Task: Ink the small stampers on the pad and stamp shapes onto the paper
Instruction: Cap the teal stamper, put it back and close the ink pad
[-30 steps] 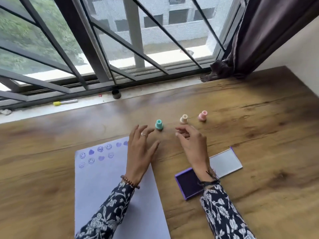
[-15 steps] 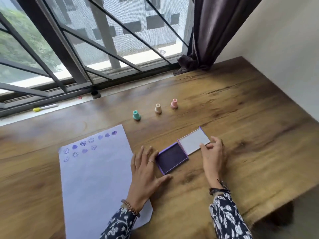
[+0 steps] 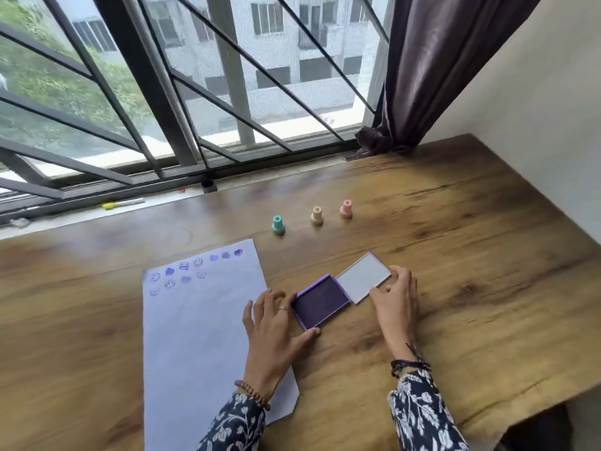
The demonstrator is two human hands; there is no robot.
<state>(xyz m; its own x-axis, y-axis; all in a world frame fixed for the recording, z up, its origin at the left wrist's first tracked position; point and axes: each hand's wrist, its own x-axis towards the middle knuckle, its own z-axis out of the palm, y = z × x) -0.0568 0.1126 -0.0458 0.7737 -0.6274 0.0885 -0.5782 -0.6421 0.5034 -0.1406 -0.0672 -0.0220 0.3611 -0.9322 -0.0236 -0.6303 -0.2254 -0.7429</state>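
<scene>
The open purple ink pad [image 3: 322, 302] lies on the wooden table, its white-lined lid [image 3: 362, 276] folded out to the right. My left hand [image 3: 276, 327] grips the pad's left side, thumb at the near corner and fingers along the left edge. My right hand [image 3: 395, 297] holds the lid's right corner with its fingertips. Three small stampers stand upright in a row behind the pad, untouched: teal [image 3: 278, 224], cream [image 3: 316, 215], pink [image 3: 346, 209]. The pale lilac paper [image 3: 201, 336] lies left of the pad, with purple smileys and hearts stamped near its top.
A barred window runs along the table's far edge, with a yellow-capped marker [image 3: 122, 204] and a small dark cap [image 3: 208, 185] on the sill. A dark curtain [image 3: 422, 76] hangs at the far right. The wall and the table's right edge [image 3: 553, 395] are close by.
A second ago both hands were up near the stampers. They came back to the ink pad, left on the pad and right on the lid, and have barely shifted in the last half second.
</scene>
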